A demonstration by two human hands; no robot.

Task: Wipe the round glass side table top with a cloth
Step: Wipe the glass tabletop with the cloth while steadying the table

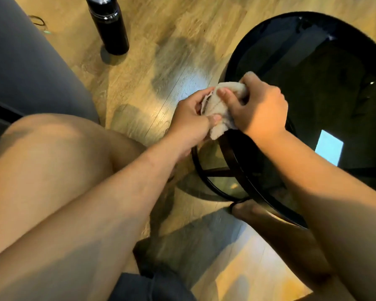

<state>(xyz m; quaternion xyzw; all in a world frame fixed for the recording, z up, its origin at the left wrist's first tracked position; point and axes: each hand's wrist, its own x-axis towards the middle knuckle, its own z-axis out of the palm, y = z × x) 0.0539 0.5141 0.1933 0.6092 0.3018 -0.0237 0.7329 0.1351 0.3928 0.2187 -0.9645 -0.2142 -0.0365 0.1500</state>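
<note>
Gripping bunched cloth (219,109): left hand (191,120), right hand (258,109), beside table rim (224,70).

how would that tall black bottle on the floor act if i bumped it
The black bottle stands upright, tall on a narrow base, so it would probably tip. Being cylindrical, it would likely roll across the smooth wooden floor.

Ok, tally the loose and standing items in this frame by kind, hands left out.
Cloth: 1
Round glass side table: 1
Black bottle on the floor: 1
Total: 3
</note>
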